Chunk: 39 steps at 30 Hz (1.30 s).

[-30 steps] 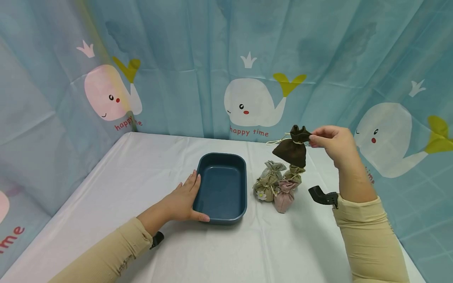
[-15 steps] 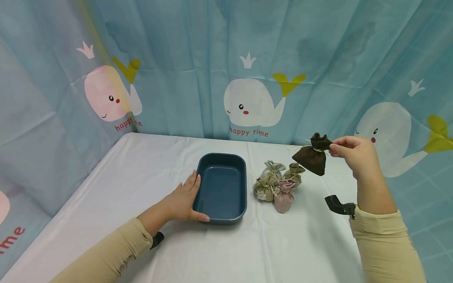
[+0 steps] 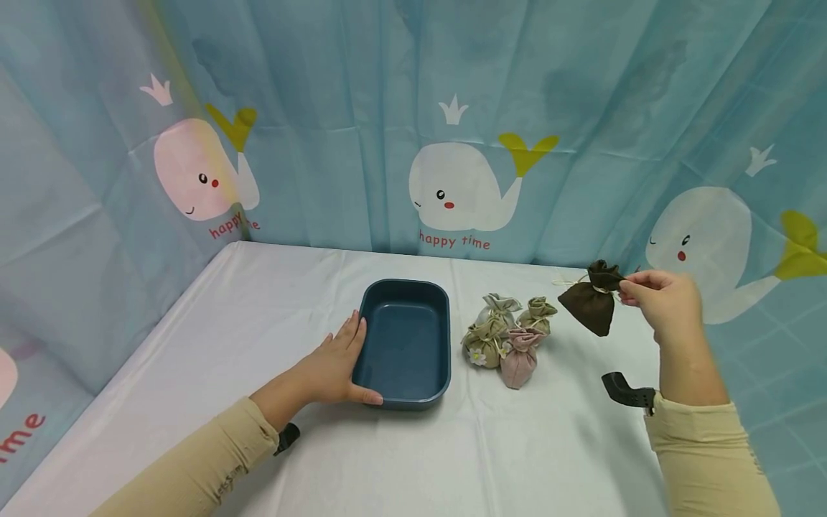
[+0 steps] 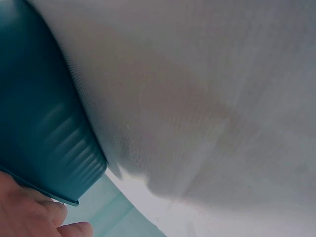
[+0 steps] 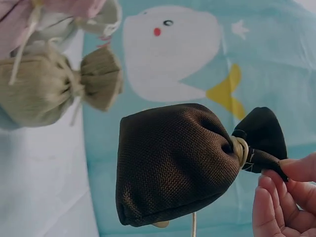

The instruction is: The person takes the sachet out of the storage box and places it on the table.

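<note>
A dark brown drawstring pouch (image 3: 589, 306) hangs above the table at the right, its gathered top pinched between the thumb and fingers of my right hand (image 3: 668, 300). In the right wrist view the pouch (image 5: 173, 165) looks full, with a pale cord tied round its neck. My left hand (image 3: 326, 366) rests with straight fingers along the left rim of a dark blue rectangular tub (image 3: 407, 352); the left wrist view shows the outer wall of the tub (image 4: 44, 113). Between tub and right hand stand several small pouches, among them a pink pouch (image 3: 519, 362) and an olive pouch (image 3: 538, 314).
A white cloth (image 3: 258, 323) covers the table. Behind it and at both sides hangs a blue curtain (image 3: 310, 179) with whale prints. Each wrist wears a black camera mount, the right mount (image 3: 627, 390) sticking out leftward over the table.
My right hand has carried the brown pouch rightward and lower, away from above the other pouches. The left hand and the tub have stayed in place.
</note>
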Each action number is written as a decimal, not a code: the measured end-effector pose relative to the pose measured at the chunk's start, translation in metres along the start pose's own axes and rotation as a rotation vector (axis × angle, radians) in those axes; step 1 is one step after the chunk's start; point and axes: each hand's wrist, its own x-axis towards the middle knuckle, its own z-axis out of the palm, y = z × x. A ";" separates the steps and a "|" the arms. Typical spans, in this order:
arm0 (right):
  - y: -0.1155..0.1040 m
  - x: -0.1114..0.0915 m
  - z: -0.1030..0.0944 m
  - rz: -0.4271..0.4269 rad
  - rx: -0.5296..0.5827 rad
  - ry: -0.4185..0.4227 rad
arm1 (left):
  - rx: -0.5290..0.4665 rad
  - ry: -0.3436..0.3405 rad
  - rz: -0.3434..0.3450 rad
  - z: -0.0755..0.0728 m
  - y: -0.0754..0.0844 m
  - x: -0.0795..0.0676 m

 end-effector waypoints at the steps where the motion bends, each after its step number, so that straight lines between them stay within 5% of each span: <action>1: 0.003 0.000 0.001 0.005 0.002 0.000 | 0.001 -0.002 -0.001 0.000 0.000 0.000; 21: 0.041 -0.006 0.021 0.058 -0.079 -0.037 | 0.005 0.003 0.001 0.000 0.000 -0.001; 39: 0.046 -0.022 0.047 0.020 -0.125 -0.079 | 0.011 0.012 -0.003 0.001 -0.001 0.000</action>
